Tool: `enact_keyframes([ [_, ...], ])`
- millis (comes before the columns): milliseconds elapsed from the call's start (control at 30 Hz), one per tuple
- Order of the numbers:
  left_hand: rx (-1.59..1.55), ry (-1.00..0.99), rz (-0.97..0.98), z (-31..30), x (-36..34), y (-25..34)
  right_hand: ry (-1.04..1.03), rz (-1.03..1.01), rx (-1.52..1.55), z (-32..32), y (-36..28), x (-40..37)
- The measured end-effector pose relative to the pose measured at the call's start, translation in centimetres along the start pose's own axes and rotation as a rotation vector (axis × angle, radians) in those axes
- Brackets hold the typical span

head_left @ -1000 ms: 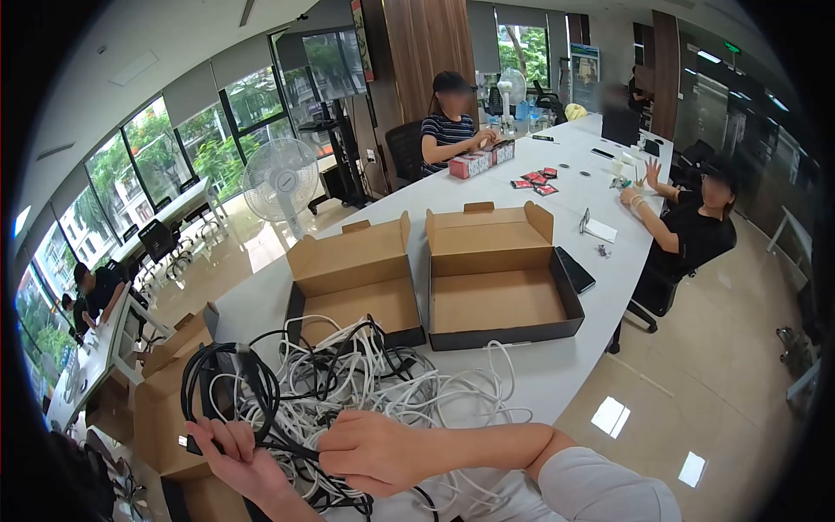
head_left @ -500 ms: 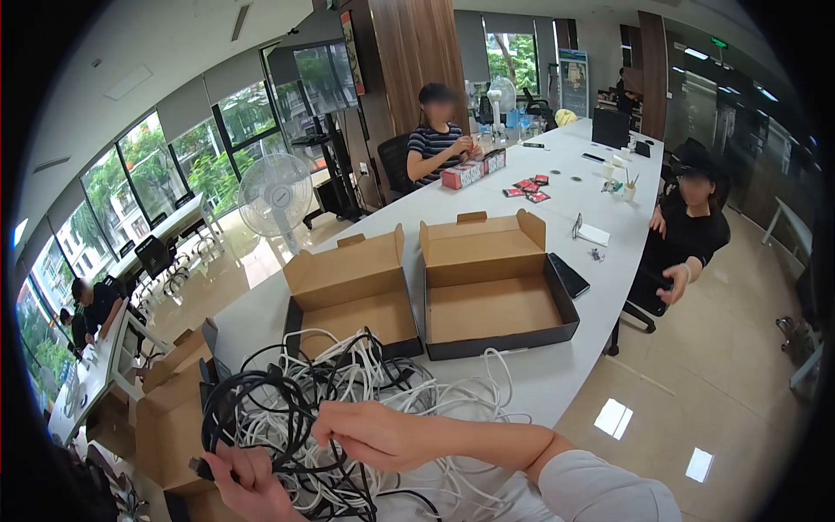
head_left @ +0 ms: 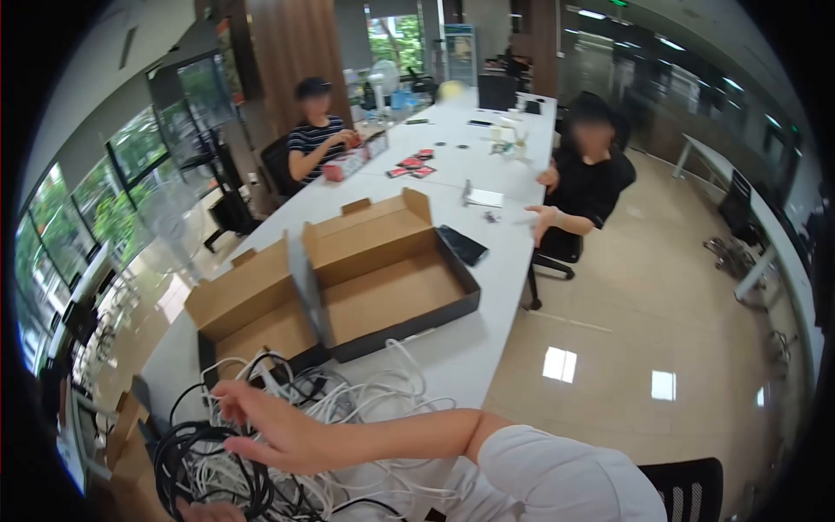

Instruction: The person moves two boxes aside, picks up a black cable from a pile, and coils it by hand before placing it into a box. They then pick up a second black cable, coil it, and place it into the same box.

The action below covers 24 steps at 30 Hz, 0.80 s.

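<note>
A looped black cable [head_left: 178,452] lies over the left part of a tangled pile of white and black cables [head_left: 348,396] on the table. At the bottom edge, my left hand [head_left: 209,511] is closed on the lower loops of the black cable; most of this hand is out of frame. My right hand [head_left: 278,426] hovers over the pile beside the loops, its thumb and fingers apart and nothing between them. Just behind the cables stand two open cardboard boxes, the left box [head_left: 261,326] and the right box [head_left: 391,291], both showing bare brown insides.
Another open box [head_left: 126,435] sits left of the pile. A dark phone [head_left: 461,245] lies beside the right box. Farther along the white table [head_left: 417,196] are red packets [head_left: 413,163]. One person [head_left: 317,135] sits at the far left side, another [head_left: 587,174] at the right.
My right hand has let go of the black cable and spread its fingers. My left hand has dropped toward the bottom edge. The camera view has turned right.
</note>
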<state>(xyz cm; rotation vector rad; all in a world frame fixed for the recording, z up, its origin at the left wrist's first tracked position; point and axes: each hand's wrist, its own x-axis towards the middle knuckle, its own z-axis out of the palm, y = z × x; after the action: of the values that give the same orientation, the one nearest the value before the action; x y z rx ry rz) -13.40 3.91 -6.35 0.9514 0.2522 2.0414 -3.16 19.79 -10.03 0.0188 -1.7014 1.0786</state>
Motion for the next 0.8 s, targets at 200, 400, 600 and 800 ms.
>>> enact_keyframes([
  [200,0.122,-0.086,0.017,-0.9,0.0,-0.7,-0.246,0.251,0.168,-0.8,0.3,0.6],
  [400,0.191,-0.123,0.076,-4.0,-0.3,0.2,-0.388,0.385,0.730,-0.9,0.8,0.6],
  [600,0.125,0.053,0.089,-3.4,0.0,-0.9,-0.498,0.442,0.872,-2.2,0.3,1.5],
  [800,0.176,0.085,0.082,-2.9,0.3,-1.0,-0.339,0.559,0.993,-2.6,0.9,1.7],
])
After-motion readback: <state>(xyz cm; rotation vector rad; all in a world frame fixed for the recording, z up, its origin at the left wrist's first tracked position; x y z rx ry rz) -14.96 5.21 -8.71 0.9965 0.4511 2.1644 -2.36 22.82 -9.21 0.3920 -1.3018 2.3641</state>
